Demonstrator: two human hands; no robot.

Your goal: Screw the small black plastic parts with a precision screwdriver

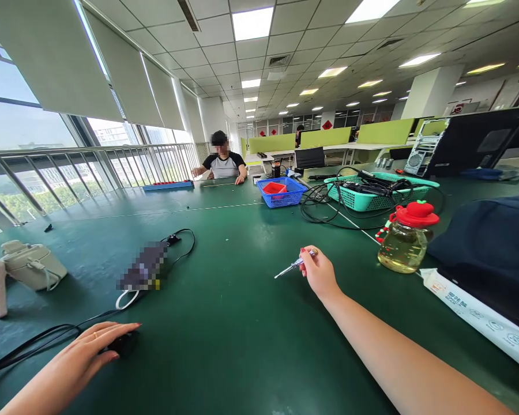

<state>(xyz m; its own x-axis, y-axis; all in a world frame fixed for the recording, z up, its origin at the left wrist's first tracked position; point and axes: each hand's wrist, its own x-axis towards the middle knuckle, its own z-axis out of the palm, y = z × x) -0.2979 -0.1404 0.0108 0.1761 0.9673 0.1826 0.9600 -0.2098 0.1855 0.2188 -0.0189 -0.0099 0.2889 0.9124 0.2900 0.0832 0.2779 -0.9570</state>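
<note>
In the head view, my right hand [317, 271] is closed around the handle of a small screwdriver [290, 268] with a clear, purplish handle. Its metal shaft points left, and the tip is over the green tabletop [225, 346]. At lower left, my left hand [86, 349] lies with long, nearly straight fingers over a small black object [125, 344]. The thumb is at the near side of that object and the fingers are across its top, hiding much of it; its kind is unclear. Beyond the left hand lies a phone-like, blurred-out device [145, 266] with a cable.
A blue basket [283, 199] holds a red tray [274, 188]. Black cables fill a green basket [358, 199]. A red-lidded glass jug [404, 245] and a white box [476, 314] stand right. A beige case [37, 265] is left. Another person [224, 164] sits across the table.
</note>
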